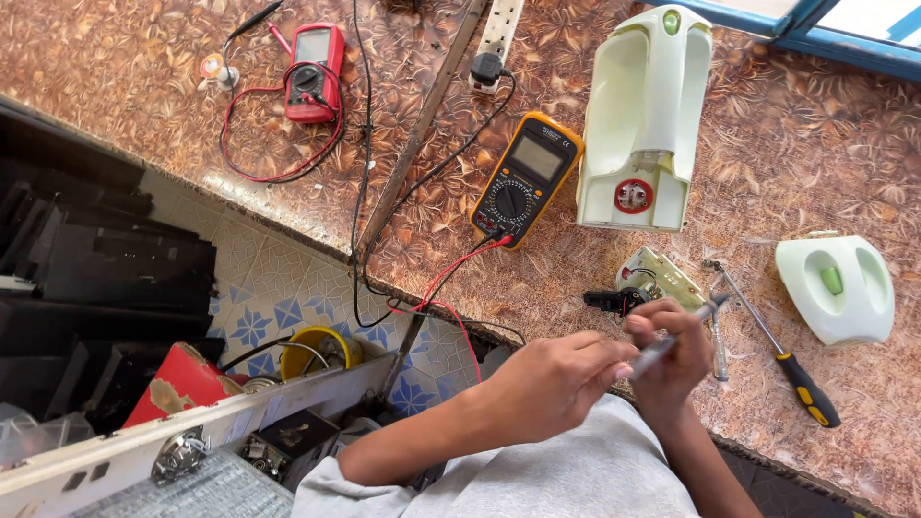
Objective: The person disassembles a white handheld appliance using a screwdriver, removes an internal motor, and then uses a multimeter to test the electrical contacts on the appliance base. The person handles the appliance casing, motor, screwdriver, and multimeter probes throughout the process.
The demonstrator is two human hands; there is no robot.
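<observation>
Both hands are raised together just above the near edge of the counter. The right hand is closed around a slim grey tool, apparently a pen-like probe or small driver, its tip pointing up and to the right; the left hand is brought against its lower end, fingers pinched there, though motion blur hides exactly what they grip. The step in hand appears to be preparation or adjustment of this tool. The next move would likely call for a steady tip and clear access to the small circuit assembly lying just beyond the hands. Near right lies a yellow-and-black screwdriver, with a pale green cover farther right. Far of the assembly stands the pale green appliance housing; to its left, a yellow multimeter, whose red lead trails toward the hands and could snag. A red multimeter sits far left.
</observation>
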